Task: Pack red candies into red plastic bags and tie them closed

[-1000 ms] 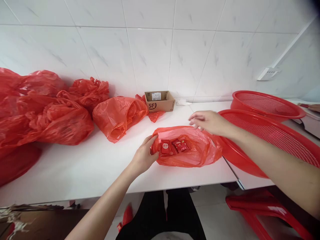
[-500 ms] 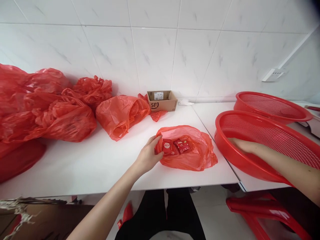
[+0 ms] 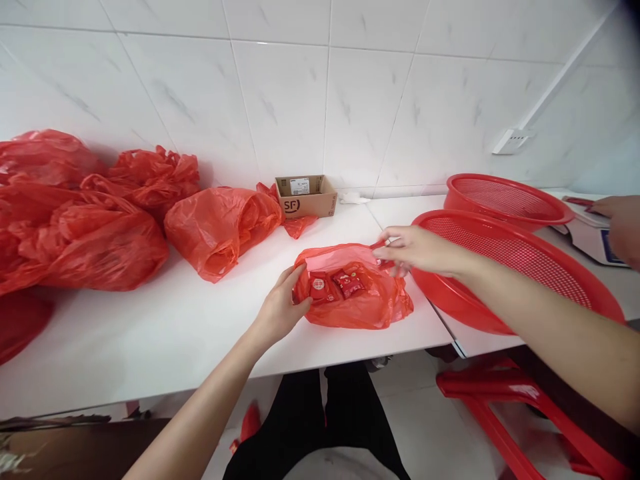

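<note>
An open red plastic bag (image 3: 365, 307) lies on the white counter (image 3: 175, 333) in front of me, with a few small red packets (image 3: 336, 285) inside. My left hand (image 3: 279, 308) grips the bag's left rim and holds the mouth apart. My right hand (image 3: 413, 250) hovers over the bag's right rim with something thin and red pinched in its fingers; what it is stays unclear. A large red mesh basket (image 3: 505, 263) sits just right of the bag, under my right forearm.
Several stuffed red plastic bags (image 3: 100, 227) are piled at the left and back of the counter. A small open cardboard box (image 3: 305, 197) stands by the tiled wall. A second red basket (image 3: 505, 200) lies behind the first. Another person's hand (image 3: 623, 220) rests on a scale at far right. A red stool (image 3: 500, 400) stands below.
My right hand came out of the large basket and moved left to the bag's right rim, now pinching something red. My left hand kept its hold on the bag.
</note>
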A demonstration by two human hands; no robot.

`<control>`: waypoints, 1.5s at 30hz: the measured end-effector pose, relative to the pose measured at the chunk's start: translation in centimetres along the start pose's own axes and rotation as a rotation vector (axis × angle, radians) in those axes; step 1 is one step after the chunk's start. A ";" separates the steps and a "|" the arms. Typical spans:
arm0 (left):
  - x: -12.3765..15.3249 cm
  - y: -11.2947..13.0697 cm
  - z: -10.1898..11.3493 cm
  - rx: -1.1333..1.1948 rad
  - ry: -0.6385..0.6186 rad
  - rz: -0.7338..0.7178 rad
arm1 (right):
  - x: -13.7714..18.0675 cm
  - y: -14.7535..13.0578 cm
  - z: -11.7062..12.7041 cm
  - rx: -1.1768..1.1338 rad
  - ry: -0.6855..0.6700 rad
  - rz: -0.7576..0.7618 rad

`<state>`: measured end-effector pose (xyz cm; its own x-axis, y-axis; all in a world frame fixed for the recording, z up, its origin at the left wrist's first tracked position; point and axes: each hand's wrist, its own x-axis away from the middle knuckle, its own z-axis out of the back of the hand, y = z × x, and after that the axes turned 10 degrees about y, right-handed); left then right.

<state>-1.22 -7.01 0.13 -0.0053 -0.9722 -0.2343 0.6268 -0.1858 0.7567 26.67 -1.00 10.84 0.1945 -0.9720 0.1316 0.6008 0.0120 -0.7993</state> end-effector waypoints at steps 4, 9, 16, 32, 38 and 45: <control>0.3 -0.1 0.2 -0.006 0.001 -0.009 | -1.7 0.7 -4.2 0.118 0.073 0.102; 0.8 -0.3 0.7 -0.017 0.005 -0.007 | -1.6 1.1 -3.3 0.300 0.201 0.220; 1.8 0.1 1.4 -0.105 0.060 0.007 | 3.2 2.6 -1.1 0.840 0.336 0.369; 1.7 -1.3 2.2 0.202 0.065 0.203 | 13.7 11.1 -5.3 1.184 0.363 0.198; 1.4 -0.5 2.2 0.190 0.079 0.189 | 12.5 11.9 -1.7 1.143 0.494 0.187; 2.3 0.2 2.4 0.615 0.102 0.440 | 10.1 7.8 -2.7 0.921 0.668 0.469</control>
<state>-2.97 -9.60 1.18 0.2354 -0.9625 0.1347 0.0077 0.1404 0.9901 31.24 -11.31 4.30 0.2664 -0.7549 -0.5993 0.9551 0.2903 0.0589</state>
